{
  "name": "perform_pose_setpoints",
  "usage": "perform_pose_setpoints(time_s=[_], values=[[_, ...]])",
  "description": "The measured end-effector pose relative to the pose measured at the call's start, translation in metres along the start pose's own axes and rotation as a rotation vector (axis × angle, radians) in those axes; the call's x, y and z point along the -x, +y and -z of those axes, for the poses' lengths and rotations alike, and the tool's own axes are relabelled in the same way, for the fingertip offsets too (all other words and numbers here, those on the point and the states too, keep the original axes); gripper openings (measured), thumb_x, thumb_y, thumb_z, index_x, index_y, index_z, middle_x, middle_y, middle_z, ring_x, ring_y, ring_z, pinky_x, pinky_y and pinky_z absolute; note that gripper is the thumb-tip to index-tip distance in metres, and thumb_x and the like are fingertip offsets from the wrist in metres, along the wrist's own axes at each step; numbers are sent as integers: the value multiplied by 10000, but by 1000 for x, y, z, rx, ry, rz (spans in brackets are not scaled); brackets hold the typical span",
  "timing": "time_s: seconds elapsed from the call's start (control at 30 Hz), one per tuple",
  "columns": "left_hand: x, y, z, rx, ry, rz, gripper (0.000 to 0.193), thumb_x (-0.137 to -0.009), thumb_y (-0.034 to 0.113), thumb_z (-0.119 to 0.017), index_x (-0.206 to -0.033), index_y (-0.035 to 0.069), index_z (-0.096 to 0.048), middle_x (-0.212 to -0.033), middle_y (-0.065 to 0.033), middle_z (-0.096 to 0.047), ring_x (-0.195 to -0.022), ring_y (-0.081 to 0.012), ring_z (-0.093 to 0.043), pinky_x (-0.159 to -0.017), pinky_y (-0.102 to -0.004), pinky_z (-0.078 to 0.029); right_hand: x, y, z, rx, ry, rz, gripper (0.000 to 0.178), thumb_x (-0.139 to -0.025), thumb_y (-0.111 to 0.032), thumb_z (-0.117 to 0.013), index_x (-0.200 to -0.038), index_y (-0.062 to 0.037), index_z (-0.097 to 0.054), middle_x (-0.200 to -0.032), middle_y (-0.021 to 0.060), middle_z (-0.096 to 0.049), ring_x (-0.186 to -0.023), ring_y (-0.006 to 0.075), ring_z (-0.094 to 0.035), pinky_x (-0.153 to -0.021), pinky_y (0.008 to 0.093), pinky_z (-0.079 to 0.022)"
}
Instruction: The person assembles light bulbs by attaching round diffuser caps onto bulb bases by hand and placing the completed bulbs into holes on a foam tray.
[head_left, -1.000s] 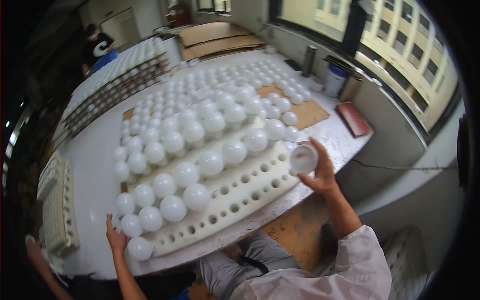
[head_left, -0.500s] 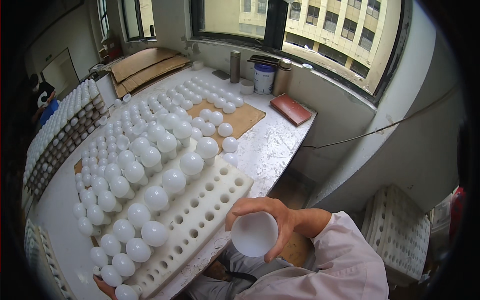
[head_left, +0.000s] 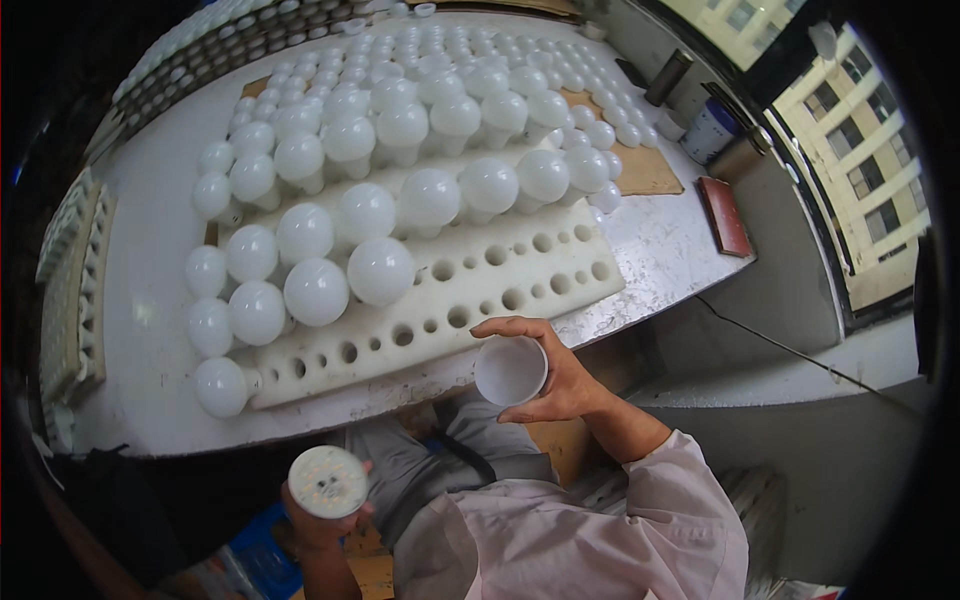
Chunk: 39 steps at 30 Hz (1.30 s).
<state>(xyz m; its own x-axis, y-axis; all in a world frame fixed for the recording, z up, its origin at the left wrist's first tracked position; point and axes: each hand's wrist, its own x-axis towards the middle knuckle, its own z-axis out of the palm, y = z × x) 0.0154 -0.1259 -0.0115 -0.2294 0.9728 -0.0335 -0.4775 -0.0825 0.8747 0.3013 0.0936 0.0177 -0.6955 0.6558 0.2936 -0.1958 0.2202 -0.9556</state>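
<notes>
In my right hand [head_left: 562, 378] is a hollow white bulb cover [head_left: 510, 371], its open mouth facing up toward me. Thumb and fingers curl around its rim. My left hand [head_left: 312, 522] grips an LED bulb base [head_left: 328, 481] whose round board with small yellowish chips shows on top. The two parts are apart, in front of my lap. Beyond my hands, white LED bulbs [head_left: 382, 271] stand in rows on a white foam tray [head_left: 570, 284] with round holes. The holes along its near right part hold nothing.
Many more bulbs [head_left: 455, 115] and covers crowd the white table [head_left: 150, 300] behind the tray. Stacked foam trays [head_left: 85, 290] stand at the left. A red-brown box [head_left: 723, 217], a blue-and-white tub [head_left: 708, 131] and a dark flask [head_left: 668, 77] are at the right, by the window wall.
The view has swung toward the left and down. My left hand, mostly hidden before at the tray's lower left, now shows with the bulb base. The right hand still holds the cover.
</notes>
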Motion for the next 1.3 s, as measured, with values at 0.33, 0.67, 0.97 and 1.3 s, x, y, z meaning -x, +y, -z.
perform_pose_setpoints(time_s=[0.33, 0.67, 0.97, 1.3], values=[[-51, -14, -51, -319, -384, 200, 517, -694, 245, -816, -1080, -32, -610, -981, -97, -653, -907, -136, -596, -822, -285, -466, 1, 15, -38, 108, -233, -44, 863, -585, -149, -858, -1306, -73, -389, -1203, 135, -541, -1125, 238, -526, -950, 378, -416], [-51, -12, -52, -350, -390, 298, 512, -697, 243, -806, -1086, -29, -612, -974, -102, -656, -895, -137, -603, -800, -290, -477, -4, 8, -47, 304, -395, -7, 841, -588, -177, -818, -1308, -44, -404, -1134, 138, -556, -1044, 319, -569, -875, 389, -469], [-50, -14, -54, -499, -359, 325, 452, -678, 239, -820, -1001, -31, -654, -858, -85, -676, -776, -117, -620, -698, -264, -497, -3, -6, -64, 508, -495, -140, 786, -603, -265, -840, -1251, -51, -452, -1140, 167, -559, -973, 343, -603, -781, 408, -520], [-46, -19, -58, -442, -397, 312, 403, -694, 157, -805, -1004, -45, -647, -898, -108, -684, -814, -122, -636, -722, -266, -511, 1, 3, -63, 566, -496, 14, 822, -604, -323, -826, -1275, -36, -448, -1126, 173, -588, -952, 336, -636, -737, 395, -563]])
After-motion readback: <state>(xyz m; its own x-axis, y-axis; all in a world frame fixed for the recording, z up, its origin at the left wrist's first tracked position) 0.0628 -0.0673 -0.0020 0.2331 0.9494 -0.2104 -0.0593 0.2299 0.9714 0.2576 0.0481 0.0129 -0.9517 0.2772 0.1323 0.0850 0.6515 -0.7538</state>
